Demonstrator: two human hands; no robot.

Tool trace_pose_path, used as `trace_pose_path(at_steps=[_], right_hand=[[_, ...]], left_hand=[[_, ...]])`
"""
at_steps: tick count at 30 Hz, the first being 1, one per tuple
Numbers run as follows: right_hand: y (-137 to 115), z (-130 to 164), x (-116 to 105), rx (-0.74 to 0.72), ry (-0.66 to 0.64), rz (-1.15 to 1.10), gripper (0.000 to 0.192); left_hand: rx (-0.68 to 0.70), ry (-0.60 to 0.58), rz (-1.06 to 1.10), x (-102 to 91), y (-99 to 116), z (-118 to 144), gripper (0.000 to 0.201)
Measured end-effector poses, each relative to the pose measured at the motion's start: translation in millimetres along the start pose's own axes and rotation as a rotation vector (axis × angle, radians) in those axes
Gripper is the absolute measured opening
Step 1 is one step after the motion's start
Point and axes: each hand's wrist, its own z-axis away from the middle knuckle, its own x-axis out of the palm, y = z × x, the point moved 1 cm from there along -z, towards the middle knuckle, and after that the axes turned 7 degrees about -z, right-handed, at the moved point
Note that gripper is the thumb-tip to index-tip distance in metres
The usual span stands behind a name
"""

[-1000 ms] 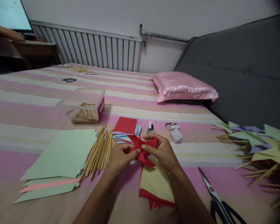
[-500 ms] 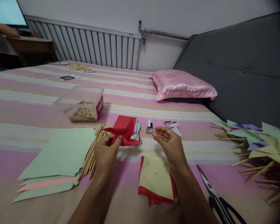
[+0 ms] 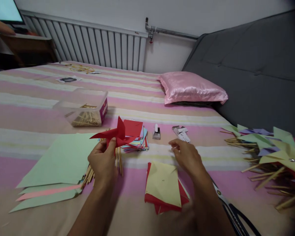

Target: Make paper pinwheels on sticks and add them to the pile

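My left hand (image 3: 103,160) pinches a folded red paper pinwheel (image 3: 114,134) and holds it up over a bundle of wooden sticks (image 3: 118,156) lying on the striped bedspread. My right hand (image 3: 188,155) hovers with fingers loosely curled and holds nothing, close to a white folded packet (image 3: 182,132) and a small stapler (image 3: 156,132). Below the hands lies a pile of yellow and red paper squares (image 3: 163,186). A stack of small coloured squares (image 3: 137,139) with a red one on top sits just behind the pinwheel.
Large green sheets (image 3: 61,164) lie at the left. A clear box of sticks (image 3: 85,113) stands behind them. Finished pinwheels on sticks (image 3: 272,154) pile at the right. Scissors (image 3: 233,213) lie at the lower right, a pink pillow (image 3: 190,88) at the back. Another person's hand (image 3: 0,28) shows at top left.
My right hand let go of the red pinwheel and moved right. My left hand carried the pinwheel to the left and raised it over the sticks.
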Motion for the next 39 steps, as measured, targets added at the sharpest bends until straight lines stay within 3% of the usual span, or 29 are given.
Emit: trace_pose_path(at_steps=[3,6,9,13,18,23,29,31,34,37,39], right_hand=[[11,-4,-14,0.036,0.117,0.052,0.03],[18,-8,-12,-0.002,0.164,0.009,0.027],[16,-15,11,-0.134,0.091,-0.112,0.027],[10,-24,46,-0.349,0.113,-0.142,0.046],[17,-34,69,-0.469,0.028,-0.183,0.057],[22,-41,73,-0.436,0.029,-0.218,0.049],[20,-41,65,-0.407,0.045,-0.213,0.012],[17,-39,60,-0.429,-0.005,-0.307,0.009],[13,-34,55,-0.428,-0.231,-0.721,0.018],[11,-30,51,-0.239,-0.493,-1.121,0.026],[13,-30,49,-0.026,-0.57,-1.259,0.026]], left_hand=[[-0.016,0.002,0.011,1.0,-1,0,0.017],[-0.003,0.011,0.025,1.8,-3,0,0.018],[-0.009,0.009,0.026,2.6,-4,-1,0.018],[-0.025,0.007,0.009,2.8,-6,-2,0.019],[-0.038,0.015,-0.004,3.3,-3,1,0.018],[-0.061,0.011,0.01,4.8,0,4,0.018],[-0.067,0.009,0.007,4.4,-3,2,0.019],[-0.068,0.006,0.014,4.3,-4,1,0.019],[-0.071,-0.015,0.013,4.1,-5,1,0.021],[-0.06,-0.033,0.009,3.5,-6,1,0.021],[-0.056,-0.039,0.0,3.2,-6,1,0.02]])
